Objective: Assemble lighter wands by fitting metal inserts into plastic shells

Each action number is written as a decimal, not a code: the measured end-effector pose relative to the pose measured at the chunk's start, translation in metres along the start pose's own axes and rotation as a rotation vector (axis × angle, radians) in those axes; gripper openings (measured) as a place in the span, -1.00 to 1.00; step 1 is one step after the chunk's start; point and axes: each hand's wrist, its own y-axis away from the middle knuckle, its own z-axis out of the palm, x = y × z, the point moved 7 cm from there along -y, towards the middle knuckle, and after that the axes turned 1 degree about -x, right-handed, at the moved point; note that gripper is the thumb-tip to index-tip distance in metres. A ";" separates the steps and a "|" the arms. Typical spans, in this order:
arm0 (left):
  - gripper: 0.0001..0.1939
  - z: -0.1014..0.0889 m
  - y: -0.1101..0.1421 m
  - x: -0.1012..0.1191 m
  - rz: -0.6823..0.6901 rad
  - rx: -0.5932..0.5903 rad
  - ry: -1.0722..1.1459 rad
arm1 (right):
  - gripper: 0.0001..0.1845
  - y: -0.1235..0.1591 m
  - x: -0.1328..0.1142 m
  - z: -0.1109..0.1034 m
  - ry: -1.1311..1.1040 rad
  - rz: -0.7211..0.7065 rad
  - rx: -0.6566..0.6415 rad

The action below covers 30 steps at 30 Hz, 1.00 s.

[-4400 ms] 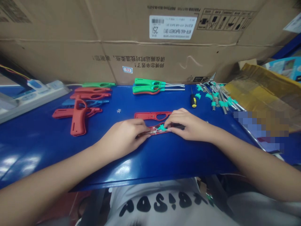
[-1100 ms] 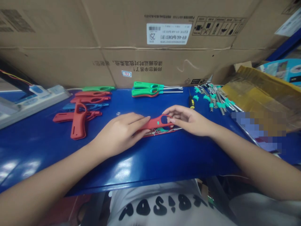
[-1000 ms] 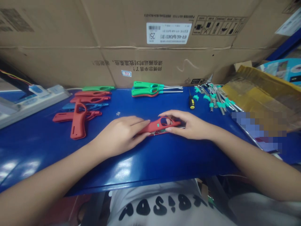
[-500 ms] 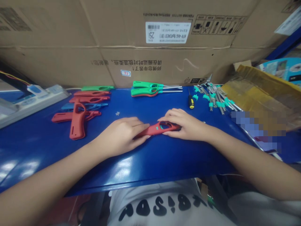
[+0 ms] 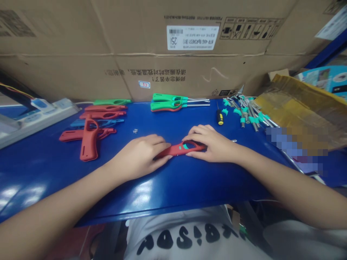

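A red gas lighter [image 5: 176, 149] with a teal trigger showing in its finger loop lies level between my hands, near the middle of the table. My left hand [image 5: 148, 153] pinches its handle end between thumb and fingers. Around the opposite end, past the loop, closes my right hand [image 5: 210, 143], which hides that tip. A small pile of screws [image 5: 135, 131] lies beyond my left hand. Behind my right hand is a black and yellow screwdriver [image 5: 220, 117]. Part of a small metal piece [image 5: 234, 141] shows beside my right wrist.
Red lighter shells [image 5: 89, 144], with blue and green ones, lie at left near a white power strip [image 5: 51, 117]. Green lighters with metal tubes [image 5: 166, 104] rest against the cardboard wall [image 5: 130, 65]. Metal tubes with teal parts [image 5: 253, 119] pile up beside a taped box [image 5: 303, 104] at right.
Both hands keep their hold on the red lighter. It has turned very slightly, and a little more of the teal trigger shows in the loop.
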 end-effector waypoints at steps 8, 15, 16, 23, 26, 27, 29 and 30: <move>-0.71 -0.001 -0.001 0.002 -0.003 0.016 -0.015 | -0.62 0.000 0.001 -0.002 0.001 0.005 -0.004; -0.74 0.003 0.000 0.000 -0.027 0.000 -0.060 | -0.62 0.000 0.001 0.001 0.019 0.024 -0.022; -0.74 0.004 0.000 0.000 -0.026 -0.004 -0.072 | -0.61 0.000 0.001 0.001 0.030 0.021 -0.024; -0.70 0.008 0.001 0.004 0.014 0.001 -0.124 | -0.57 -0.001 -0.005 0.002 0.186 -0.066 -0.058; -0.69 0.009 0.002 0.002 0.013 0.019 -0.108 | -0.58 -0.002 -0.010 0.003 0.309 -0.135 -0.073; -0.69 0.009 0.002 0.001 0.012 0.027 -0.097 | -0.60 -0.002 -0.012 0.002 0.344 -0.152 -0.072; -0.70 0.008 0.003 -0.001 0.010 0.048 -0.074 | -0.65 -0.002 -0.015 0.001 0.398 -0.177 -0.065; -0.70 0.007 0.003 -0.001 0.009 0.061 -0.061 | -0.67 -0.002 -0.016 0.001 0.418 -0.186 -0.061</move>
